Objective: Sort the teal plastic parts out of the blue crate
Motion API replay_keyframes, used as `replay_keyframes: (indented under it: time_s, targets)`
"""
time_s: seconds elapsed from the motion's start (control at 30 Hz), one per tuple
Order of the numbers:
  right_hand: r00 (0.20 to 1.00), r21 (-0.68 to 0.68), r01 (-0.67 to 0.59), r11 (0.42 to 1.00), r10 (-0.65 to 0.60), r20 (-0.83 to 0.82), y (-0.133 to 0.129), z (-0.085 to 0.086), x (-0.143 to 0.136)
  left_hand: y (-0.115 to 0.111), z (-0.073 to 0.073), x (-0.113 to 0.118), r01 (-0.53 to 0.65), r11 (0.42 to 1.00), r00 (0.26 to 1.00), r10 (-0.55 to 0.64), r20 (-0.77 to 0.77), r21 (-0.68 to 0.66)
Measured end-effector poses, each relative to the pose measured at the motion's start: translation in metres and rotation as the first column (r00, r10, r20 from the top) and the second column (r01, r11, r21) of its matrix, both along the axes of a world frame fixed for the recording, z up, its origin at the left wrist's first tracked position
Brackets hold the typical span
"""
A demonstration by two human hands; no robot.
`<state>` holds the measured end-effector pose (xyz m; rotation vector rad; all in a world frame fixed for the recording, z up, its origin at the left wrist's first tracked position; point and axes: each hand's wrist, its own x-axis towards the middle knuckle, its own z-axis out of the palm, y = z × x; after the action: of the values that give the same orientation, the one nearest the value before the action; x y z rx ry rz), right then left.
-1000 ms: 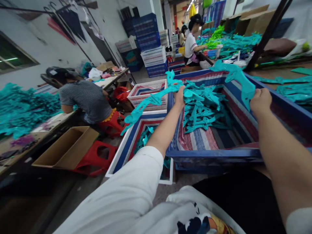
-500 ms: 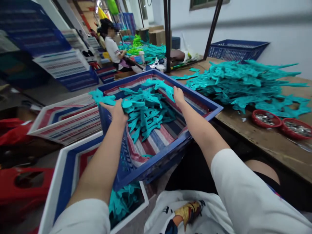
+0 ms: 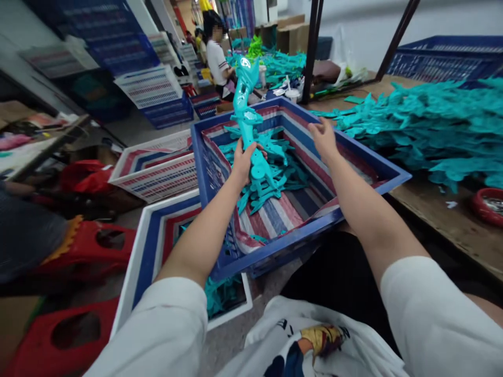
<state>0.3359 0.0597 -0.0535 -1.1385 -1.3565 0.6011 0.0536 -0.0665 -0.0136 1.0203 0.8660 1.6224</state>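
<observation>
My left hand [image 3: 244, 161] is closed around a long turquoise plastic piece [image 3: 245, 123], which stands up over the blue crate [image 3: 310, 225]. Inside the crate, on a striped red, white and blue lining [image 3: 275, 214], lies a heap of turquoise pieces [image 3: 293, 167]. My right hand [image 3: 324, 137] hovers over the crate's right side, its fingers apart and nothing in them.
On the bench [image 3: 424, 204] at right lie a big turquoise pile [image 3: 444, 125] and a red bowl [image 3: 489, 205] of small metal parts. White lined crates [image 3: 161, 178] stand left, near red stools [image 3: 66, 335]. A person [image 3: 217, 57] is further back.
The long turquoise piece, earlier stretched level between both hands, now stands upright in my left hand. My right hand has let go of it. The view has turned left.
</observation>
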Motion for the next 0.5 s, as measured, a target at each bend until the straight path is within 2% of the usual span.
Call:
replay_keyframes:
  time_s: [0.03, 0.07, 0.1, 0.13, 0.17, 0.2, 0.3, 0.4, 0.47, 0.5]
  targets:
    - [0.984, 0.022, -0.162, 0.986, 0.160, 0.079, -0.010, -0.001, -0.020, -0.002, -0.001, 0.003, 0.003, 1.000, 1.000, -0.003, 0.002, 0.011]
    - [0.923, 0.046, -0.347, 0.937, 0.333, 0.195, -0.022, -0.002, -0.041, -0.004, -0.003, 0.005, -0.008, 1.000, 1.000, 0.008, -0.003, 0.011]
    - [0.819, 0.055, -0.512, 0.857, 0.467, 0.334, -0.035, -0.001, -0.060, -0.006, -0.003, 0.006, -0.028, 1.000, 1.000, 0.028, -0.012, 0.008]
    - [0.704, 0.049, -0.621, 0.782, 0.530, 0.473, -0.049, -0.001, -0.078, -0.008, -0.004, 0.007, -0.052, 0.999, 0.998, 0.052, -0.021, 0.011]
    - [0.618, 0.038, -0.666, 0.745, 0.523, 0.588, -0.061, 0.000, -0.093, -0.010, -0.004, 0.008, -0.075, 0.997, 0.997, 0.076, -0.030, 0.023]
    - [0.578, 0.038, -0.657, 0.753, 0.470, 0.666, -0.073, 0.000, -0.105, -0.011, -0.004, 0.008, -0.091, 0.995, 0.995, 0.092, -0.035, 0.047]
    - [0.583, 0.065, -0.541, 0.838, 0.318, 0.748, -0.093, 0.003, -0.118, -0.016, -0.004, 0.008, -0.055, 0.988, 0.997, 0.061, -0.040, 0.146]
    - [0.636, 0.110, -0.563, 0.819, 0.344, 0.691, -0.093, 0.009, -0.113, -0.018, -0.002, 0.007, 0.032, 0.987, 0.999, -0.029, -0.021, 0.156]
    - [0.686, 0.129, -0.588, 0.798, 0.407, 0.603, -0.089, 0.013, -0.107, -0.019, -0.001, 0.005, 0.075, 0.991, 0.997, -0.078, 0.024, 0.109]
    - [0.728, 0.133, -0.570, 0.810, 0.424, 0.539, -0.086, 0.016, -0.104, -0.019, 0.000, 0.004, 0.094, 0.992, 0.994, -0.098, 0.052, 0.081]
